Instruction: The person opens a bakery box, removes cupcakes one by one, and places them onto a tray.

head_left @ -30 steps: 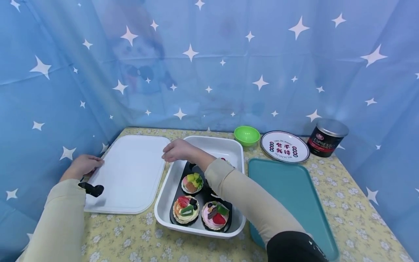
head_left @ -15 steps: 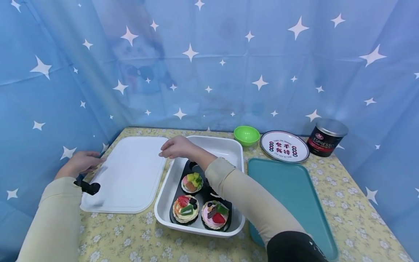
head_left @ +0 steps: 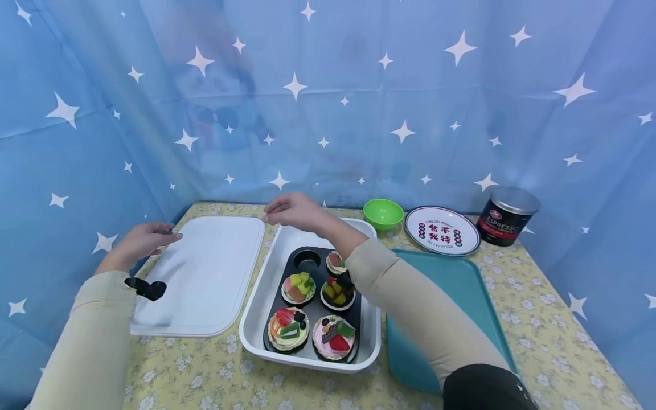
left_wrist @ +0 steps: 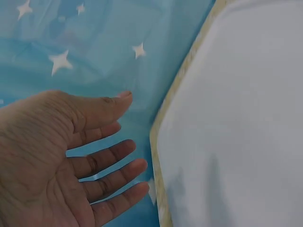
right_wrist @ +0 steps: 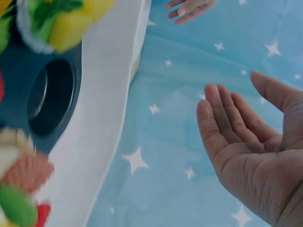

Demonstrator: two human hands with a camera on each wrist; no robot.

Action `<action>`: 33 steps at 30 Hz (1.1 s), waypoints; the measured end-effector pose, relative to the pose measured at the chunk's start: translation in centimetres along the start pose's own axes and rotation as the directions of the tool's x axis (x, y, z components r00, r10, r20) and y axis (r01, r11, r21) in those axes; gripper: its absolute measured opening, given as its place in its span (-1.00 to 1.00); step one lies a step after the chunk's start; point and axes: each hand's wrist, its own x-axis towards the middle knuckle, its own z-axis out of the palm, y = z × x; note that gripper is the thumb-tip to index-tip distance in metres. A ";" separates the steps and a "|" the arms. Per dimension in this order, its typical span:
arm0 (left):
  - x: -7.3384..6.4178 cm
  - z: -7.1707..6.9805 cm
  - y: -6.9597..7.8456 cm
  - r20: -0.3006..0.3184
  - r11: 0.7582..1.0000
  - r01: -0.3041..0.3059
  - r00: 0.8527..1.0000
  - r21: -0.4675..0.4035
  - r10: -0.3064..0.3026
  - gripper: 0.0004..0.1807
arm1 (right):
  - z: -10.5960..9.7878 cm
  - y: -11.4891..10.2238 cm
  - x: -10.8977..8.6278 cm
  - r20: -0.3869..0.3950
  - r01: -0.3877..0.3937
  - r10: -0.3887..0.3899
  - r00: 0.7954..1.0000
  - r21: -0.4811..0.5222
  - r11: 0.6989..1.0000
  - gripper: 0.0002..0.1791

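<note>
My left hand [head_left: 148, 242] hovers by the left edge of a flat white lid [head_left: 210, 273], its fingers apart and holding nothing in the left wrist view. My right hand [head_left: 302, 213] is over the far left corner of a white rectangular tub [head_left: 247, 324], palm and loosely extended fingers bare in the right wrist view. Inside the tub lies a dark muffin pan [head_left: 314, 310]. Several fruit-topped tarts fill its cups, among them a yellow-fruit tart [head_left: 299, 287] and a pink-cream tart [head_left: 333, 339]. The far left cup [head_left: 307, 261] holds no tart.
A teal tray [head_left: 425, 347] lies right of the tub, partly under my right forearm. Along the back stand a green bowl [head_left: 383, 214], a white plate [head_left: 443, 230] with red lettering and a black espresso tin [head_left: 507, 216]. A blue starred curtain [head_left: 328, 102] hangs behind the table.
My left hand has come off the lid's edge and risen slightly. My right hand has moved up and to the right, uncovering the bare cup and more tarts. The lid shifted slightly left earlier.
</note>
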 end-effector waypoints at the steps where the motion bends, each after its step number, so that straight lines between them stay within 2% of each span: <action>1: 0.1 0.3 0.4 0.001 1.000 -0.018 1.000 0.009 0.018 -0.01 | -0.5 0.1 -0.4 -0.011 0.013 -0.013 1.000 -0.021 1.000 -0.60; 4: 0.3 1.2 1.8 0.001 0.998 -0.057 0.998 0.014 0.057 -0.07 | -1.9 0.8 -1.6 -0.061 0.043 -0.047 0.997 -0.067 0.997 -0.61; 10: 0.6 3.5 4.7 0.000 0.992 -0.126 0.992 -0.018 0.126 -0.07 | -4.8 2.8 -4.4 -0.158 0.054 -0.068 0.985 -0.091 0.994 -0.63; 16: 0.9 5.5 7.0 0.025 0.983 -0.180 0.983 -0.048 0.181 -0.12 | -6.6 4.9 -7.2 -0.178 0.062 -0.089 0.980 -0.151 0.987 -0.59; 25: 1.9 8.3 9.2 0.028 0.975 -0.214 0.976 -0.058 0.216 -0.16 | -7.2 7.8 -10.5 -0.198 0.015 -0.058 0.978 -0.214 0.977 -0.56; 29: 2.1 9.6 9.7 0.056 0.971 -0.230 0.971 -0.074 0.234 -0.16 | -6.8 9.1 -11.6 -0.183 0.001 -0.044 0.982 -0.229 0.973 -0.55; 33: 2.3 10.9 9.9 0.092 0.960 -0.261 0.958 -0.099 0.270 -0.20 | -6.2 10.8 -12.4 -0.169 -0.014 -0.022 0.985 -0.207 0.978 -0.51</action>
